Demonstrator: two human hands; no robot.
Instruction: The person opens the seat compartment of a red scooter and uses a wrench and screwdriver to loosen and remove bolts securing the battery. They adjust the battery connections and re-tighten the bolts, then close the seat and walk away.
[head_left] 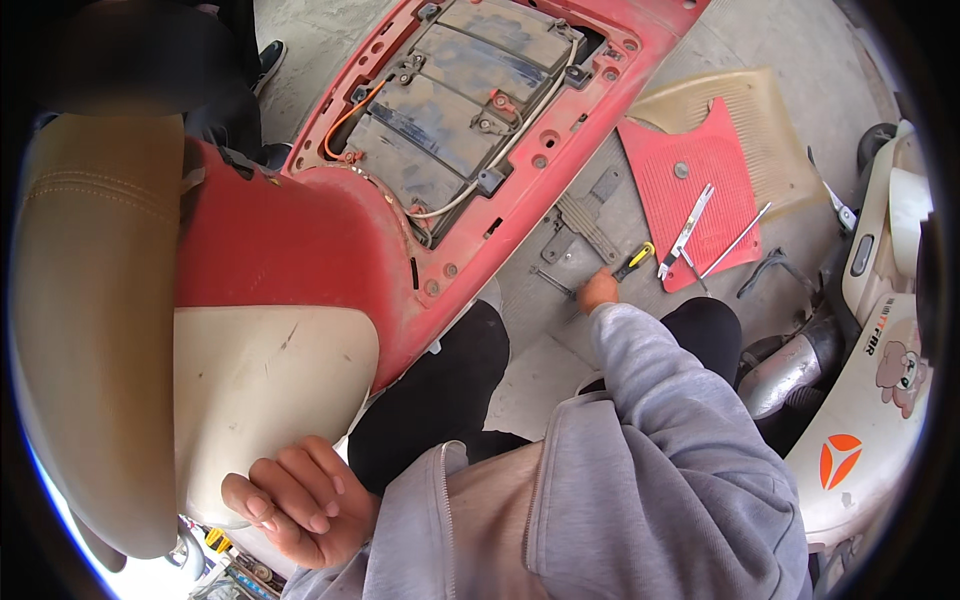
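Note:
My right hand (598, 290) reaches down to the ground past my knees, its fingers mostly hidden from above. Just to its right lies a screwdriver (634, 261) with a yellow and black handle. A thin metal tool (552, 281) is close on its left; whether my fingers touch it I cannot tell. Raised beside the cream side panel (270, 390) of a red scooter, my left hand (305, 503) has its fingers curled in toward the palm. What it holds, if anything, is hidden. The scooter's open floor frame (520, 215) shows several dusty grey batteries (450, 110) with wires.
A red ribbed floor panel (690, 150) lies on a tan mat (775, 130), with a box cutter (688, 228) and a metal rod (737, 240) on it. Dark brackets (588, 225) lie nearby. A white scooter (860, 450) stands right; a brown seat (95, 330) rises left.

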